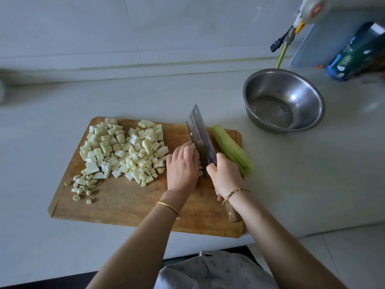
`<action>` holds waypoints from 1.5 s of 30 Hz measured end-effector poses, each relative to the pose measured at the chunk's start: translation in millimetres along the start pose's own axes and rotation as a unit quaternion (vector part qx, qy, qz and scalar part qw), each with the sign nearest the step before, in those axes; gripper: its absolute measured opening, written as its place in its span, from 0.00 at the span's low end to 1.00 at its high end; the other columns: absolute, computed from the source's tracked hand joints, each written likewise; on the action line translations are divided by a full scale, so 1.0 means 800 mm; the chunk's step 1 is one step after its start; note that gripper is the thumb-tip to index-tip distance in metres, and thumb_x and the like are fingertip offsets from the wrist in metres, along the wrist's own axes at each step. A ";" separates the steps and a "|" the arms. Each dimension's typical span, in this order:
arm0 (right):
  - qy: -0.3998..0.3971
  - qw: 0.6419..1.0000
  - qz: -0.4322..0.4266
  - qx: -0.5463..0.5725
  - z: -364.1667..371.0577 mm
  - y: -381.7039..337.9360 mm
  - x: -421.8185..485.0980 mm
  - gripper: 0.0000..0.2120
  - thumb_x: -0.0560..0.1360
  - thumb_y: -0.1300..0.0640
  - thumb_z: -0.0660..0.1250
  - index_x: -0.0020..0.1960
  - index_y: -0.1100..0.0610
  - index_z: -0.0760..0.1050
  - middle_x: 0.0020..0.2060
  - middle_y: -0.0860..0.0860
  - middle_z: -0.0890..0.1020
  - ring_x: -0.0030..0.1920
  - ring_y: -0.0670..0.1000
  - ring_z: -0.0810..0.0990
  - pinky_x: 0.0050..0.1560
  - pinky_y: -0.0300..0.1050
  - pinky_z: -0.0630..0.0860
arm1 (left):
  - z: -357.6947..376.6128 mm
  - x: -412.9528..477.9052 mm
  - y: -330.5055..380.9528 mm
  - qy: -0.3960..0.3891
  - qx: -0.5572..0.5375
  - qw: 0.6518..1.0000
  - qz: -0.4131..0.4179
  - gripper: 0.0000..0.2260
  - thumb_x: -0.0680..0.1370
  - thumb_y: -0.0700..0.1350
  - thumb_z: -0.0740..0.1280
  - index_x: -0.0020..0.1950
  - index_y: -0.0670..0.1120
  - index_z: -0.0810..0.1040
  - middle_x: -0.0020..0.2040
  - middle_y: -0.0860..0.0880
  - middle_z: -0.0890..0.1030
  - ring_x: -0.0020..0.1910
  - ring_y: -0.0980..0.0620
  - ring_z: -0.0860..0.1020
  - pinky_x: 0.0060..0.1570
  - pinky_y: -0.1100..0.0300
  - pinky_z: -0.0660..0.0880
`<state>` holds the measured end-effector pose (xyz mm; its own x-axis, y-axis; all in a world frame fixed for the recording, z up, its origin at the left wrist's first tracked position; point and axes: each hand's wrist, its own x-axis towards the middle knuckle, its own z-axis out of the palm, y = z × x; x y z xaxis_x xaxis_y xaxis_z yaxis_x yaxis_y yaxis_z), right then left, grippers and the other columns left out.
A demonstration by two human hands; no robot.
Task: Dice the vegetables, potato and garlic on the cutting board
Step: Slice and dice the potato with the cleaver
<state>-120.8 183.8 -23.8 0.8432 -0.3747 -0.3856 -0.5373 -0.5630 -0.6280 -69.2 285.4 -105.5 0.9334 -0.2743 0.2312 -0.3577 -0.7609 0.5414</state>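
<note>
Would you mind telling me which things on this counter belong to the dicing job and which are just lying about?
For the job: cutting board; cleaver, gripped by the right hand; vegetable being cut, held by the left hand; diced pile; garlic pieces; peeled green vegetable waiting.
Lying about: steel bowl; blue bottle; hose fitting.

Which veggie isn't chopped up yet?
The long green vegetable right of the cleaver. It is whole; the pale cubes and garlic are already in pieces.
</note>
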 end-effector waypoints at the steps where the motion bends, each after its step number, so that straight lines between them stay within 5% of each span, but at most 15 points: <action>1: 0.000 1.000 -0.002 0.005 0.000 0.000 -0.001 0.08 0.77 0.59 0.57 0.48 0.65 0.68 0.37 0.59 0.76 0.29 0.58 0.71 0.28 0.45 0.69 | -0.005 0.000 0.000 -0.020 0.005 1.000 0.001 0.17 0.80 0.52 0.51 0.55 0.44 0.74 0.67 0.48 0.75 0.65 0.46 0.72 0.58 0.49 0.67; 5: 0.005 1.000 -0.016 0.011 -0.004 0.000 -0.009 0.08 0.79 0.58 0.56 0.50 0.63 0.66 0.34 0.57 0.75 0.23 0.53 0.70 0.20 0.43 0.70 | -0.021 -0.006 -0.005 -0.036 -0.015 0.999 0.015 0.21 0.82 0.54 0.50 0.66 0.44 0.73 0.71 0.46 0.70 0.69 0.45 0.68 0.65 0.49 0.67; 10: 0.026 0.999 -0.046 0.010 -0.016 -0.003 -0.021 0.12 0.79 0.58 0.56 0.37 0.53 0.59 0.28 0.53 0.71 0.21 0.54 0.69 0.16 0.39 0.63 | -0.016 -0.011 -0.007 0.009 -0.023 0.999 0.025 0.18 0.82 0.49 0.54 0.61 0.41 0.77 0.62 0.44 0.78 0.63 0.43 0.74 0.60 0.48 0.73; 14: 0.021 0.998 -0.052 0.014 -0.020 -0.007 -0.029 0.13 0.78 0.59 0.57 0.36 0.53 0.59 0.28 0.53 0.70 0.21 0.52 0.68 0.15 0.38 0.62 | -0.008 -0.010 -0.006 0.024 -0.018 0.999 0.017 0.16 0.81 0.48 0.55 0.57 0.40 0.77 0.60 0.42 0.79 0.61 0.43 0.76 0.57 0.48 0.75; 19: 0.001 0.999 -0.048 -0.021 -0.018 -0.013 -0.027 0.06 0.78 0.58 0.56 0.44 0.59 0.66 0.31 0.49 0.69 0.26 0.50 0.68 0.31 0.48 0.74 | 0.004 -0.012 -0.007 0.050 0.011 0.998 0.035 0.13 0.80 0.42 0.56 0.54 0.36 0.77 0.57 0.39 0.80 0.58 0.38 0.77 0.55 0.46 0.76; 29: -0.037 0.998 -0.028 -0.050 -0.011 -0.023 -0.019 0.14 0.79 0.58 0.56 0.35 0.52 0.57 0.37 0.52 0.71 0.32 0.56 0.72 0.32 0.48 0.73 | 0.011 -0.015 -0.008 0.045 0.039 0.997 0.044 0.13 0.76 0.39 0.56 0.56 0.36 0.75 0.57 0.38 0.78 0.58 0.37 0.76 0.56 0.45 0.75; 37: -0.037 0.998 -0.003 -0.051 0.007 -0.019 -0.016 0.03 0.78 0.59 0.55 0.48 0.59 0.66 0.34 0.52 0.71 0.40 0.62 0.80 0.41 0.59 0.80 | 0.013 -0.016 -0.011 0.037 0.038 0.998 0.042 0.10 0.74 0.33 0.66 0.55 0.36 0.74 0.57 0.38 0.78 0.58 0.38 0.76 0.57 0.45 0.74; 41: -0.012 1.000 0.000 -0.021 0.005 -0.007 -0.010 0.05 0.78 0.59 0.56 0.44 0.59 0.65 0.33 0.53 0.70 0.32 0.60 0.75 0.35 0.56 0.79 | 0.006 -0.014 -0.007 0.023 0.015 0.999 0.033 0.12 0.78 0.39 0.56 0.56 0.36 0.75 0.58 0.38 0.78 0.59 0.37 0.76 0.57 0.44 0.75; 45: 0.004 1.000 -0.008 0.022 -0.001 0.002 -0.011 0.07 0.78 0.59 0.56 0.45 0.64 0.66 0.36 0.60 0.74 0.24 0.57 0.70 0.16 0.39 0.66 | -0.001 -0.013 -0.004 0.021 -0.054 0.998 -0.013 0.17 0.80 0.48 0.54 0.59 0.40 0.76 0.62 0.43 0.78 0.63 0.42 0.74 0.61 0.45 0.71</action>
<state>-128.8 185.8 -21.1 0.8514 -0.3718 -0.3699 -0.5222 -0.5354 -0.6638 -78.0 291.3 -109.3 0.9412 -0.2284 0.2491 -0.3366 -0.6992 0.6308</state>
